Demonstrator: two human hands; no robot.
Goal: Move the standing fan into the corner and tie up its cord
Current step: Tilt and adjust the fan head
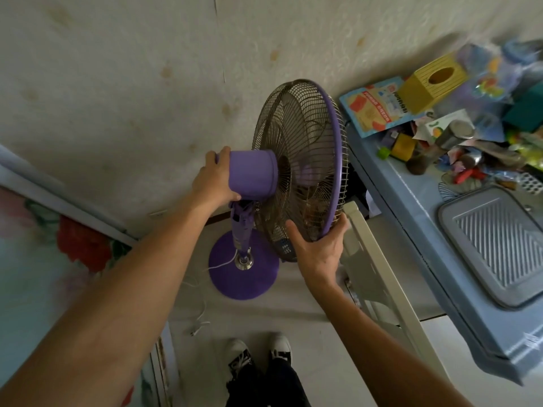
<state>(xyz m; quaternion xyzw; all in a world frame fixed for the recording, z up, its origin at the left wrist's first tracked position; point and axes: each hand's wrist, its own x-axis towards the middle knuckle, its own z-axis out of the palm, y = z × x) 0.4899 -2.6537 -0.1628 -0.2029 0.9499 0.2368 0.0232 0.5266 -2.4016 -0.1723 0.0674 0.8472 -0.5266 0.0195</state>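
A purple standing fan [296, 160] stands on the floor close to the wall, its wire cage facing right. My left hand [216, 179] wraps around the back of the purple motor housing [252, 174]. My right hand [318, 248] grips the lower rim of the cage. The round purple base [244, 271] rests on the pale floor below. A thin white cord [202, 306] leaves the pole foot and trails loose over the floor to the left, ending in a plug [195, 331] near my feet.
A blue table [411, 218] stands right of the fan, cluttered with a yellow tissue box [432, 83], books and toys, plus a grey tray [499, 248]. A cream chair frame [379, 268] leans beside it. A floral-covered bed [44, 259] lies on the left. My shoes [258, 353] are below.
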